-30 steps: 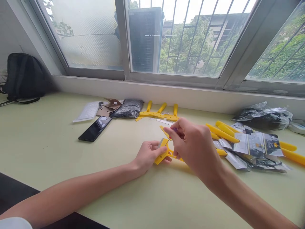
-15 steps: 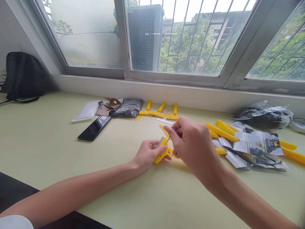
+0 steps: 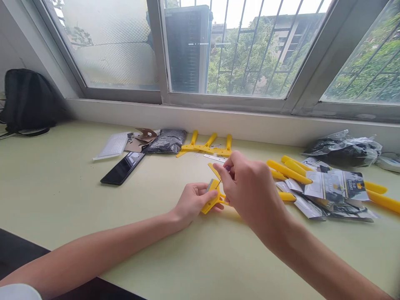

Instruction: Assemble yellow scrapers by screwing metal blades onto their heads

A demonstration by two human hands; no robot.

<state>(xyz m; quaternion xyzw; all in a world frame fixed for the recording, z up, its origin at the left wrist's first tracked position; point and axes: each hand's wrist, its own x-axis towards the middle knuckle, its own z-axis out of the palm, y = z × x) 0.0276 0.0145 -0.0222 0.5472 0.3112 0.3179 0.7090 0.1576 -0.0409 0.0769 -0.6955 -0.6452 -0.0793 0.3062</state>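
Observation:
My left hand point(image 3: 196, 200) is closed around the head of a yellow scraper point(image 3: 210, 204), thumb on top, with a grey blade edge along its far left side. In my right hand point(image 3: 245, 179) a small screwdriver point(image 3: 218, 183) is pinched; its thin shaft slants down and the tip meets the scraper's face near a screw. My fingers cover most of the screwdriver's handle. The scraper's own handle runs to the right beneath my right hand and is largely hidden. A loose yellow strip point(image 3: 214, 170) lies just beyond the scraper head.
Several yellow scrapers point(image 3: 204, 148) lie by the wall beside a metal blade strip point(image 3: 215, 158). A phone point(image 3: 122, 168) and a black plastic bag point(image 3: 167, 141) are at the left. Packaged scrapers point(image 3: 328, 187) are piled at the right, before a clear bag point(image 3: 343, 150). A backpack point(image 3: 29, 102) stands far left.
My right hand has turned slightly around the screwdriver, whose tip stays on the scraper. My left hand keeps its hold. The whole view has shifted slightly.

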